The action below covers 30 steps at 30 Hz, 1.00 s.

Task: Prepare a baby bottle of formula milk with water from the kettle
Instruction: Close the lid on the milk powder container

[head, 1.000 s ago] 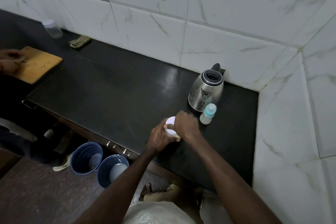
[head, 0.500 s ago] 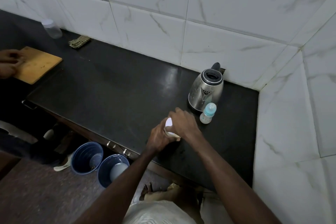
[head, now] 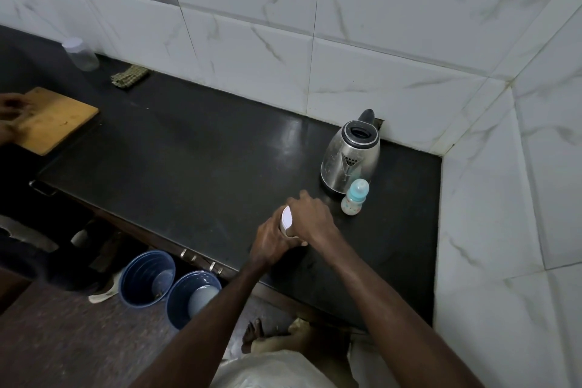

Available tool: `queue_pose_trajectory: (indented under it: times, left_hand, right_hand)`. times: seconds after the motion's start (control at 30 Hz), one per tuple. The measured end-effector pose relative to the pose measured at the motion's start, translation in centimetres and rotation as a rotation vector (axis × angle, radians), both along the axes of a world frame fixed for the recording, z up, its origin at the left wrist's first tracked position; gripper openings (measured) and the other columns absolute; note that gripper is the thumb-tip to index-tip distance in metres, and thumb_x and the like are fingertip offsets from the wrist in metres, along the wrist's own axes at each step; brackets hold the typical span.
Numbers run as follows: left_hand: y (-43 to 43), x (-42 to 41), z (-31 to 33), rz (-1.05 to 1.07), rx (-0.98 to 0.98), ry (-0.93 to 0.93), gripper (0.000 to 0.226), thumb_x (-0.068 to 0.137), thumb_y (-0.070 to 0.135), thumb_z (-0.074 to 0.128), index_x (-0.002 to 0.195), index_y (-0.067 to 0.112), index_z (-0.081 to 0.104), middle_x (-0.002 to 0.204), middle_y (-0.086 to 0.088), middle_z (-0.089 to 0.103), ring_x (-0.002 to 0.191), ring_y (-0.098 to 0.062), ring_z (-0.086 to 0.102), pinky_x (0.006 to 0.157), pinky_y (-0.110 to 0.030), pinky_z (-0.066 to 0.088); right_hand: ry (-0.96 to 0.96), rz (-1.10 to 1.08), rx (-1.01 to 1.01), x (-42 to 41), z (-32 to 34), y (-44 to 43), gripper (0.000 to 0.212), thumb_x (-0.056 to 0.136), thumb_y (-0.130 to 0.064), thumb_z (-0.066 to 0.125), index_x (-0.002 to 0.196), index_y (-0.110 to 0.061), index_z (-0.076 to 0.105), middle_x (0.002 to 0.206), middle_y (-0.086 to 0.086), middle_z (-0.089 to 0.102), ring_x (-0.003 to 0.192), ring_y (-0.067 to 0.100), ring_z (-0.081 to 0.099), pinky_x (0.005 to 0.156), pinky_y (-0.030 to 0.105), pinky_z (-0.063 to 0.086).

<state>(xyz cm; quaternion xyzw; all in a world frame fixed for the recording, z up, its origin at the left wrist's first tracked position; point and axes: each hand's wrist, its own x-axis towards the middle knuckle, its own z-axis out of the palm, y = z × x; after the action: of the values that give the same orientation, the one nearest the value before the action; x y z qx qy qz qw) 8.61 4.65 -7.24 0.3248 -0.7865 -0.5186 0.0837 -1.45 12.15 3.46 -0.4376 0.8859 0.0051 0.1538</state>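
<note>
A white container (head: pixel 286 219), presumably the formula, is held at the front of the black counter (head: pixel 189 161). The left hand (head: pixel 271 242) is wrapped round its body and the right hand (head: pixel 311 217) is curled over its lid. If the lid is freed with a jerk, powder may be spilled. The capped baby bottle (head: pixel 355 198), just beside the open kettle (head: pixel 351 161), could be toppled by the right hand.

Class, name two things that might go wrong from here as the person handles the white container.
The left hand and right hand grip the white container near the front edge of the counter; if it slips, contents might spill to the floor. The baby bottle stands close beside the kettle; lifting the kettle may topple it.
</note>
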Motion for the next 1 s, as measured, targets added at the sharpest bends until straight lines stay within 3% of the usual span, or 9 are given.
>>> queue_pose_trajectory:
  times: [0.17, 0.27, 0.4, 0.53, 0.6, 0.7, 0.87, 1.0]
  left_hand:
    - [0.3, 0.0, 0.8, -0.004, 0.017, -0.006, 0.093, 0.056, 0.058, 0.084, 0.141, 0.042, 0.050, 0.127, 0.019, 0.066, 0.118, -0.002, 0.062, 0.089, -0.010, 0.044]
    - [0.4, 0.1, 0.8, 0.012, 0.037, -0.006, 0.093, 0.056, 0.061, 0.081, 0.142, 0.042, 0.051, 0.128, 0.020, 0.065, 0.119, -0.002, 0.062, 0.091, -0.010, 0.044]
    - [0.9, 0.0, 1.7, 0.029, 0.038, -0.003, 0.093, 0.055, 0.065, 0.071, 0.142, 0.035, 0.053, 0.121, 0.025, 0.061, 0.113, 0.001, 0.058, 0.082, 0.001, 0.036]
    - [1.0, -0.4, 2.2, 0.037, 0.017, -0.012, 0.095, 0.058, 0.068, 0.060, 0.144, 0.030, 0.054, 0.122, 0.023, 0.059, 0.113, 0.000, 0.056, 0.081, 0.000, 0.036]
    - [0.9, -0.5, 2.3, 0.035, 0.016, -0.022, 0.095, 0.059, 0.069, 0.059, 0.145, 0.030, 0.053, 0.122, 0.022, 0.059, 0.112, 0.000, 0.056, 0.084, -0.008, 0.038]
    - [1.1, -0.5, 2.6, 0.024, 0.001, -0.034, 0.091, 0.064, 0.071, 0.056, 0.145, 0.029, 0.053, 0.123, 0.019, 0.062, 0.111, -0.003, 0.059, 0.091, -0.018, 0.041]
    - [0.2, -0.5, 2.1, -0.033, -0.053, -0.083, 0.086, 0.067, 0.065, 0.064, 0.144, 0.028, 0.053, 0.128, 0.010, 0.070, 0.114, -0.009, 0.066, 0.092, -0.019, 0.047]
    - [-0.4, -1.2, 1.9, -0.083, -0.117, -0.078, 0.085, 0.066, 0.061, 0.067, 0.141, 0.023, 0.057, 0.127, 0.008, 0.070, 0.109, 0.006, 0.059, 0.083, 0.002, 0.036]
  right_hand:
    - [-0.021, -0.053, -0.017, 0.1, -0.2, -0.5, 0.048, 0.084, -0.031, 0.079, 0.127, -0.014, 0.064, 0.129, 0.013, 0.056, 0.110, 0.037, 0.069, 0.085, 0.040, 0.055]
    - [-0.009, -0.075, -0.020, 0.2, -0.3, -0.5, 0.045, 0.086, -0.027, 0.077, 0.128, -0.013, 0.066, 0.131, 0.012, 0.057, 0.112, 0.036, 0.069, 0.087, 0.039, 0.055]
    - [-0.031, -0.122, -0.048, 0.6, -0.8, -0.2, 0.041, 0.090, -0.022, 0.073, 0.129, -0.011, 0.066, 0.133, 0.013, 0.055, 0.113, 0.037, 0.066, 0.089, 0.040, 0.053]
    - [-0.022, -0.181, -0.076, 0.7, -1.2, -0.2, 0.036, 0.094, -0.018, 0.067, 0.129, -0.012, 0.065, 0.134, 0.012, 0.054, 0.114, 0.035, 0.065, 0.090, 0.040, 0.052]
    - [-0.041, -0.195, -0.092, 0.7, -1.3, -0.2, 0.036, 0.094, -0.018, 0.067, 0.130, -0.013, 0.064, 0.134, 0.012, 0.054, 0.113, 0.036, 0.064, 0.089, 0.040, 0.052]
    - [-0.099, -0.237, -0.126, 0.8, -1.8, 0.2, 0.045, 0.090, -0.023, 0.072, 0.133, -0.015, 0.060, 0.136, 0.011, 0.051, 0.115, 0.036, 0.060, 0.086, 0.040, 0.051]
    - [-0.161, -0.321, -0.191, 1.1, -3.5, 1.4, 0.077, 0.086, -0.037, 0.079, 0.152, -0.017, 0.045, 0.139, 0.009, 0.045, 0.121, 0.034, 0.051, 0.086, 0.043, 0.051]
    - [-0.143, -0.349, -0.283, 1.5, -4.3, 2.4, 0.080, 0.090, -0.045, 0.070, 0.157, -0.012, 0.039, 0.136, 0.010, 0.046, 0.123, 0.033, 0.050, 0.087, 0.046, 0.053]
